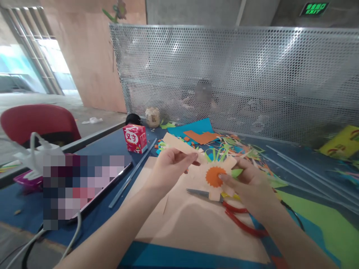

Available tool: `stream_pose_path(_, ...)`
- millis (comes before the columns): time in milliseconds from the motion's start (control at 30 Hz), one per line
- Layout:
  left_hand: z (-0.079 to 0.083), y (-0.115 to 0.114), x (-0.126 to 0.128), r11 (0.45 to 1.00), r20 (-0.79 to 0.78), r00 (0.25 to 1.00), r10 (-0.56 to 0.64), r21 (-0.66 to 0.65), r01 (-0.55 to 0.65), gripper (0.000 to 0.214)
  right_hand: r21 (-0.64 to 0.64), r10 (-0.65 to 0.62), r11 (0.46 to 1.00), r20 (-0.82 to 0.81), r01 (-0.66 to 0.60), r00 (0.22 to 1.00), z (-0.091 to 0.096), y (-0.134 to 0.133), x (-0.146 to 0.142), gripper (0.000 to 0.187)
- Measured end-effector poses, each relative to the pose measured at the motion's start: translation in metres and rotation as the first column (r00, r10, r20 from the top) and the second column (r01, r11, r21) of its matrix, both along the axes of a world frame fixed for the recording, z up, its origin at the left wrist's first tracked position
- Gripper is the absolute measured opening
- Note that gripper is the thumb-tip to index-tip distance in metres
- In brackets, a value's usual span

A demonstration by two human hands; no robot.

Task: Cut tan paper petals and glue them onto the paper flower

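My left hand (pixel 175 162) is closed in a pinch on a peach paper strip (pixel 175 143) that slants up and left from the fingers. In my right hand (pixel 249 185) is a paper flower (pixel 214 175), its scalloped orange centre ringed by peach petals, with the thumb on the centre's edge. Green paper loops (pixel 217 153) rise behind the flower. Below it, scissors (pixel 242 220) with red handles lie on a large peach paper sheet (pixel 193 228), the flower's lower petal hiding part of them.
Paper scraps (pixel 238 144) are heaped behind my hands. A red drink carton (pixel 135 139), a jar (pixel 153 117) and a blurred-out tablet (pixel 92 183) stand or lie at left. Green paper (pixel 319 216) and clear sticks (pixel 291 160) lie at right. A perforated metal screen (pixel 238 74) borders the table's back.
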State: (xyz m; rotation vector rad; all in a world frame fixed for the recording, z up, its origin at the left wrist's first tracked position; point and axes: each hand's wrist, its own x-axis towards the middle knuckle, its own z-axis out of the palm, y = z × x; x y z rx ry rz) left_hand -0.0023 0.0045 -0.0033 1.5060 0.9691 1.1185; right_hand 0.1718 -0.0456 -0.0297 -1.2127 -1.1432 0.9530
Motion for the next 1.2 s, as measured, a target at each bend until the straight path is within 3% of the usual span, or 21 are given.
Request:
stream_pose_path(500, 0.0042, -0.0057, 0.0015, 0.995, 0.069, 0.996, -0.053, -0.075, 0.058, 0.018, 0.013, 0.055, 0.998, -0.092, -0.054, 0.994, 0.0058, -0.0033, -0.0032, 0.030)
stream_pose_path(867, 0.0009, -0.0047, 0.0005, 0.979, 0.205, 0.972, -0.114, -0.143, 0.145, 0.018, 0.002, 0.020, 1.000, -0.016, -0.020, 1.000, -0.0017, -0.0011, 0.0025, 0.033)
stream_pose_path(1067, -0.0002, -0.0053, -0.0007, 0.983, 0.168, 0.969, -0.180, 0.002, 0.183, 0.012, 0.022, 0.037, 0.999, -0.033, -0.036, 0.999, -0.0008, -0.0009, 0.0024, 0.033)
stream_pose_path(1200, 0.0009, -0.0063, 0.0004, 0.987, 0.115, 0.981, -0.158, -0.014, 0.161, 0.016, -0.001, 0.027, 1.000, -0.023, -0.027, 0.999, 0.0016, -0.0024, 0.0008, 0.033)
